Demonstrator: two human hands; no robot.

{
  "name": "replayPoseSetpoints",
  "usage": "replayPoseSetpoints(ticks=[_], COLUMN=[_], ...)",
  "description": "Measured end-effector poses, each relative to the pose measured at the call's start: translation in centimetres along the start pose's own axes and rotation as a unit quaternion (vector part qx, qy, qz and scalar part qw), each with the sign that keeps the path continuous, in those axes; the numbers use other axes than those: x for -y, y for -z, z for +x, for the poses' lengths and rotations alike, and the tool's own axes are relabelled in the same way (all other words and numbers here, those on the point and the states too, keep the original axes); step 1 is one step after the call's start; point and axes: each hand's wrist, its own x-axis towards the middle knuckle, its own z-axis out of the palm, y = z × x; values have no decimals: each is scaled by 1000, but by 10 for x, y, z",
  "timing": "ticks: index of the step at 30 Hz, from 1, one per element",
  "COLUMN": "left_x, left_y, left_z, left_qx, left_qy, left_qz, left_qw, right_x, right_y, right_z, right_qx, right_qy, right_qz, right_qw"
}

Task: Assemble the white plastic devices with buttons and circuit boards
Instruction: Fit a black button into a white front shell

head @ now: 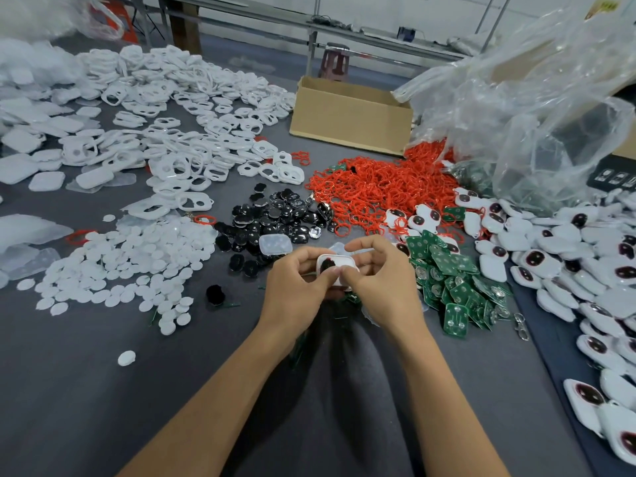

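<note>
The grey table (103, 390) spreads under everything; a heap of white frames (172, 115) covers its far left; a crumpled clear plastic bag (533, 115) rises at the far right, just beside an open cardboard box (347, 115); finished white devices (568, 253) with dark buttons bank along the right side and run down to the near right corner; a tangle of red rings (378, 187) lies in front of the box; white discs (137, 263) scatter on the left; green circuit boards (451, 280) pile just right of the hands; black buttons (275, 215) lie just beyond and left of them; bare surface shows only in the near part, around the forearms, with one stray disc (126, 358) on it.

Both hands meet mid-table, between buttons and boards, holding a white device (339, 266) with a black button in it; the left hand (299, 287) curls round its left end, thumb on top; the right hand (382, 280) pinches its right end, fingers bent, index arched above.
</note>
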Motion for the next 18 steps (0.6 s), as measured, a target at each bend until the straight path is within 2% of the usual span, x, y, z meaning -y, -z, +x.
replayPoseSetpoints(ticks=[7,10,12,16,18], left_x=[-14,-23,-29,-36,-38], left_y=[4,4,4,5,4], left_z=[-3,-7,-9,-11,-12], left_qx=[-31,-48,-66,-97,-101], left_qy=[49,57,61,70,69], left_qz=[-36,-31,-28,-46,-54], left_qw=[998,997,996,992,991], right_x=[0,0,0,-5,-9], right_y=[-3,-3,-1,14,20], right_z=[-1,-2,-2,4,4], right_qx=[29,18,-27,-168,-193], right_qy=[-7,-8,8,45,51], right_qz=[69,96,96,45,-9], right_qw=[997,995,995,984,980])
